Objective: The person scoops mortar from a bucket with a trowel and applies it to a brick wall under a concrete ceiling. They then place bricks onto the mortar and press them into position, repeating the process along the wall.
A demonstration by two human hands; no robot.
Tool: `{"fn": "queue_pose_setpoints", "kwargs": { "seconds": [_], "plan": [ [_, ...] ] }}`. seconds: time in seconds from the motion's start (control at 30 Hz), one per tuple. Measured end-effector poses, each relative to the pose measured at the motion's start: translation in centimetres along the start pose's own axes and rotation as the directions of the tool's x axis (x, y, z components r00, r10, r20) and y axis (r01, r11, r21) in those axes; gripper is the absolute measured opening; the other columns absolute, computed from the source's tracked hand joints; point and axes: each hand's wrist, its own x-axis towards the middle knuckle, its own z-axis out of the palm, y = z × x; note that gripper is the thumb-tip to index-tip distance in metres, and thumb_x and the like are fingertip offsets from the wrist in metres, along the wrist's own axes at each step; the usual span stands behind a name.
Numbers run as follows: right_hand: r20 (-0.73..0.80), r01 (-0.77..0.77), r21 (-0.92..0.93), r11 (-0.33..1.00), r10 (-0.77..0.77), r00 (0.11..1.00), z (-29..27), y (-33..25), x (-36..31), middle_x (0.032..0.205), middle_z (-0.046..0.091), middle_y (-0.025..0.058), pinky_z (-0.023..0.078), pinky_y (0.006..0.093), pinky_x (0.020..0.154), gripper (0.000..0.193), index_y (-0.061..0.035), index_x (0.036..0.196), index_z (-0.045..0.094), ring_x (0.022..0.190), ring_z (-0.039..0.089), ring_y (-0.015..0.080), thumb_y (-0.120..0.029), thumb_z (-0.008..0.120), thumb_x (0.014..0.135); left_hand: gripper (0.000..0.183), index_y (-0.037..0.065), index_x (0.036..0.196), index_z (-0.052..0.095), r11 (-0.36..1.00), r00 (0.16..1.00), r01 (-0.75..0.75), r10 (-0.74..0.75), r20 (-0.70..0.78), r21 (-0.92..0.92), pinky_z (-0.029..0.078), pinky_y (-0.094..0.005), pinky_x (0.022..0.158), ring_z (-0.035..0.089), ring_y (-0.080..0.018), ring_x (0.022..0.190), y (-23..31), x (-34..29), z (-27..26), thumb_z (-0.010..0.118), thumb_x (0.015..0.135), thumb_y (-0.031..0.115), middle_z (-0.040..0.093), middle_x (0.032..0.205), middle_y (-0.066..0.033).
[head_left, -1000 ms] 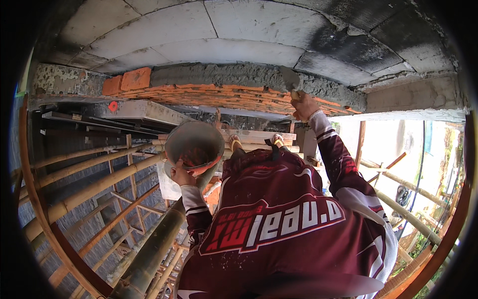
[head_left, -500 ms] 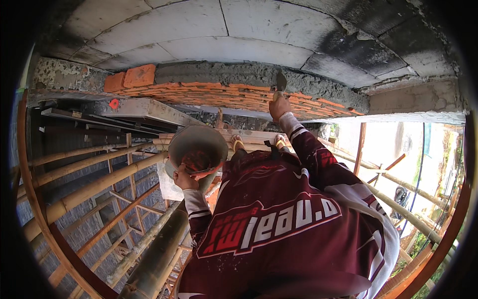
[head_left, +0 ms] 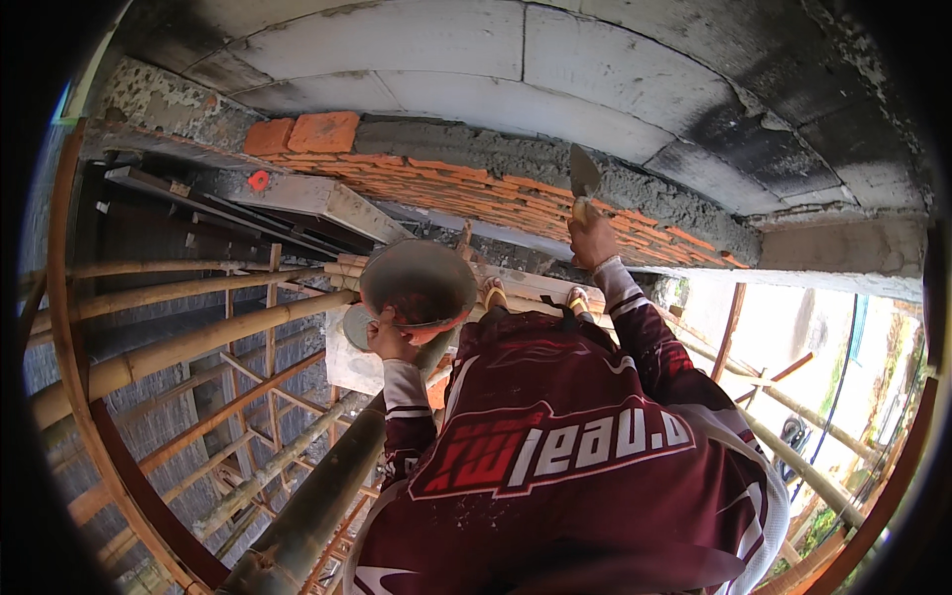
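Observation:
My right hand (head_left: 593,240) is closed round the handle of a trowel (head_left: 585,173). Its pointed blade is turned up and away from me, over a bed of wet grey mortar (head_left: 466,147); whether it touches the mortar I cannot tell. The mortar lies along the top of a wall of thin orange bricks (head_left: 446,180). Two bricks (head_left: 325,132) sit at the left end of that bed. At the near left my left hand (head_left: 393,339) grips the rim of a dark bucket (head_left: 434,266), tilted so its mouth faces up, with some reddish-dark residue inside.
Pale block wall (head_left: 436,45) rises behind the mortar. Bamboo poles (head_left: 213,342) form scaffolding at left, over a drop. A thick pole (head_left: 317,496) runs beside my left arm. My sandalled feet (head_left: 496,293) stand on a plank. A concrete ledge (head_left: 843,243) adjoins the bricks at right.
The view has tilted and shifted. The trowel blade now shows broader and more upright over the mortar. My left hand keeps its grip on the bucket.

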Motion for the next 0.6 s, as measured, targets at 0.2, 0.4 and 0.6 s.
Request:
{"fn": "queue_pose_setpoints", "kwargs": {
  "seconds": [0.2, 0.4, 0.6],
  "plan": [
    [0.017, 0.186, 0.037, 0.982, -0.187, 0.982, 1.7, -3.1, -1.6, 0.086, 0.070, 0.0222, 0.055, 0.0492, 0.074, 0.047, -0.0003, 0.131, 0.057, 0.077, 0.070, 0.0397, -0.026, 0.061, 0.093, 0.033, 0.014, 0.100, 0.048, 0.980, 0.980, 0.199, -0.199, 0.005, -0.020, 0.057, -0.0580, 0.071, 0.065, -0.0296, 0.092, -0.7, 1.2, -0.5, 0.075, 0.081, 0.020, 0.063, 0.099, -0.0084],
    [0.318, 0.111, 0.116, 0.987, -0.143, 0.937, 1.8, -3.9, -3.5, 0.075, 0.066, 0.0144, 0.052, 0.0364, 0.054, 0.044, 0.0004, 0.132, 0.057, 0.056, 0.066, 0.0211, -0.023, 0.061, 0.095, 0.035, 0.010, 0.110, 0.048, 0.952, 0.968, 0.247, -0.249, 0.014, -0.182, 0.056, -0.0624, 0.077, 0.064, -0.0338, 0.094, -2.6, 0.6, -1.1, 0.069, 0.083, 0.012, 0.062, 0.107, -0.0144],
    [0.511, 0.004, 0.184, 0.983, -0.100, 0.854, 1.4, 0.5, -2.9, 0.082, 0.065, 0.0079, 0.047, 0.0312, 0.045, 0.038, -0.0022, 0.128, 0.059, 0.051, 0.058, 0.0142, -0.022, 0.059, 0.096, 0.029, 0.005, 0.106, 0.044, 0.886, 0.958, 0.237, -0.282, -0.056, -0.397, 0.064, -0.0521, 0.060, 0.064, -0.0285, 0.072, -6.3, -3.6, 0.0, 0.063, 0.086, 0.009, 0.059, 0.090, -0.0141]
  ]
}}
